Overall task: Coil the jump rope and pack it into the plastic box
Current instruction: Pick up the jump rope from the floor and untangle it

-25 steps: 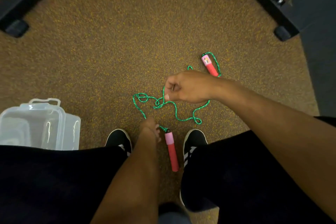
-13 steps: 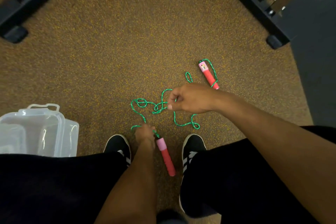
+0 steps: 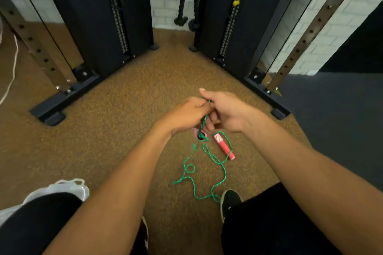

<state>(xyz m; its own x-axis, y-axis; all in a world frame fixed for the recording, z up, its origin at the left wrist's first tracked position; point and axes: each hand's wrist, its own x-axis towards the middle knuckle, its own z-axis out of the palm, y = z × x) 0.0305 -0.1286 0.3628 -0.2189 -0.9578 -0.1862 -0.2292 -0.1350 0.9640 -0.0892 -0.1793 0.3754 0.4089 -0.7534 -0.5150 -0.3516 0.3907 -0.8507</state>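
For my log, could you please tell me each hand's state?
Left hand: grips the green braided jump rope.
Right hand: pinches the same rope.

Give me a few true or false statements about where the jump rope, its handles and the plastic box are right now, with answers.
1. Both the left hand and the right hand hold the green rope. True.
2. The plastic box sits on the person's right side. False: it is on the left, partly behind the left knee.
3. A pink handle lies on the floor. True.
4. The rope is fully coiled. False: most of it trails loose on the floor.
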